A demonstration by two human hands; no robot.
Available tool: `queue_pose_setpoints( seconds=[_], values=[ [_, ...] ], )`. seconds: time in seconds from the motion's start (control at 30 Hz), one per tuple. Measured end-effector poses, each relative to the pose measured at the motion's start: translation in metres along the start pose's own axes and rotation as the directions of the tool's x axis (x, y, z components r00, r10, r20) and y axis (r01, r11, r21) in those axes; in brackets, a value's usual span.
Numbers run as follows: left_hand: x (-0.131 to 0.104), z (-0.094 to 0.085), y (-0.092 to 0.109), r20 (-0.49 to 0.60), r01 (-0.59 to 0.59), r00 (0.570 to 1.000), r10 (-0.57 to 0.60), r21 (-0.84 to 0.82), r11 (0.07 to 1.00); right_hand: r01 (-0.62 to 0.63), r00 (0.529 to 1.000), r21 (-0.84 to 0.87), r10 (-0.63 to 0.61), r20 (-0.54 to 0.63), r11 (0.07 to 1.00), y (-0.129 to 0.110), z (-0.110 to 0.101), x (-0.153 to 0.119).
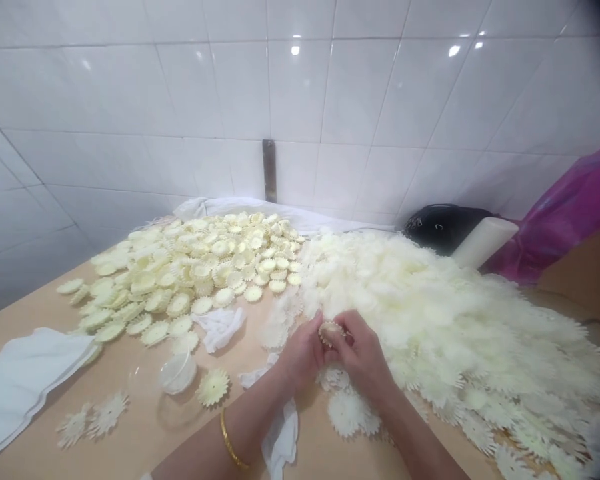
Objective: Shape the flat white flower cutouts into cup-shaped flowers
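Observation:
Close together over the table's middle, my left hand (303, 353) and my right hand (363, 357) are both closed around a small pale yellow toothed disc (331, 331). Its cupped, jagged rim shows between my fingers, while its lower part is hidden. Flat white toothed discs (347, 410) lie just below my hands. Left of my left forearm sits another yellow toothed disc (213, 388), beside a small round clear container (178, 372) with whitish contents. A crumpled white tissue (282, 440) is partly under my left forearm.
Cupped yellow discs (180, 280) are heaped at the back left. A wide pile of flat pale discs (430, 320) covers the right side. White sheets (27, 380) lie at the left edge. Far right are a white roll (485, 241), a black bag (443, 225) and purple plastic (565, 207).

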State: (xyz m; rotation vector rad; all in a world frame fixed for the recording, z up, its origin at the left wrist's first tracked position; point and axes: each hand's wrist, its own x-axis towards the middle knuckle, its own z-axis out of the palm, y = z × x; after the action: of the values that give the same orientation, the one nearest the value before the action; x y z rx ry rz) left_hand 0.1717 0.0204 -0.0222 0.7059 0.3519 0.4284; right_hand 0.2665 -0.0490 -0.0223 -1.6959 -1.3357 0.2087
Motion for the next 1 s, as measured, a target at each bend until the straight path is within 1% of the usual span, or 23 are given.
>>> queue_pose_setpoints(
  seconds=[0.07, 0.13, 0.23, 0.27, 0.33, 0.4, 0.47, 0.53, 0.57, 0.73, 0.83, 0.93, 1.0],
  values=[
    [0.0, 0.0, 0.0, 0.017, -0.007, 1.0, 0.007, 0.009, 1.0, 0.048, 0.998, -0.052, -0.05, -0.029, 0.998, 0.0, 0.0, 0.0],
    [0.0, 0.0, -0.001, 0.021, -0.021, 1.0, 0.021, 0.017, 1.0, 0.105, 0.99, -0.138, -0.117, -0.082, 0.985, 0.001, 0.001, 0.001],
    [0.0, 0.0, -0.003, -0.004, -0.042, 0.999, 0.042, 0.036, 0.998, 0.177, 0.968, -0.276, -0.218, -0.124, 0.945, 0.004, 0.001, 0.003],
    [0.0, -0.001, -0.004, -0.016, -0.044, 0.999, 0.044, 0.047, 0.998, 0.182, 0.966, -0.295, -0.227, -0.124, 0.938, 0.005, 0.001, 0.003],
    [0.0, -0.003, -0.004, -0.025, -0.037, 0.999, 0.039, 0.069, 0.997, 0.137, 0.976, -0.262, -0.175, -0.129, 0.955, 0.007, 0.0, 0.004],
    [0.0, -0.004, -0.004, -0.015, -0.027, 0.999, 0.028, 0.084, 0.996, 0.033, 0.99, -0.14, -0.052, -0.131, 0.99, 0.007, -0.003, 0.006],
    [0.0, -0.006, -0.003, 0.011, -0.001, 1.0, -0.001, 0.104, 0.995, -0.07, 0.992, 0.008, 0.07, -0.104, 0.998, 0.006, -0.005, 0.006],
    [0.0, -0.006, -0.002, 0.009, 0.022, 1.0, -0.023, 0.112, 0.993, -0.126, 0.989, 0.108, 0.134, -0.07, 0.986, 0.004, -0.006, 0.007],
    [0.0, -0.006, -0.002, -0.008, 0.026, 1.0, -0.025, 0.108, 0.994, -0.138, 0.987, 0.134, 0.147, -0.06, 0.981, 0.003, -0.005, 0.006],
    [-0.002, -0.003, 0.0, -0.119, -0.03, 0.992, 0.04, 0.086, 0.996, -0.101, 0.992, 0.144, 0.111, -0.062, 0.984, -0.004, -0.001, 0.001],
    [-0.003, -0.003, 0.001, -0.148, -0.061, 0.986, 0.076, 0.097, 0.993, -0.033, 0.999, 0.123, 0.036, -0.021, 0.992, -0.007, 0.0, -0.001],
    [-0.002, -0.006, -0.001, -0.192, -0.109, 0.974, 0.119, 0.06, 0.992, 0.061, 0.998, 0.073, -0.062, 0.009, 0.996, -0.007, 0.0, -0.001],
    [-0.001, -0.009, -0.003, -0.243, -0.122, 0.961, 0.129, 0.045, 0.992, 0.067, 0.997, 0.066, -0.069, 0.019, 0.996, -0.007, 0.001, -0.001]
  ],
)
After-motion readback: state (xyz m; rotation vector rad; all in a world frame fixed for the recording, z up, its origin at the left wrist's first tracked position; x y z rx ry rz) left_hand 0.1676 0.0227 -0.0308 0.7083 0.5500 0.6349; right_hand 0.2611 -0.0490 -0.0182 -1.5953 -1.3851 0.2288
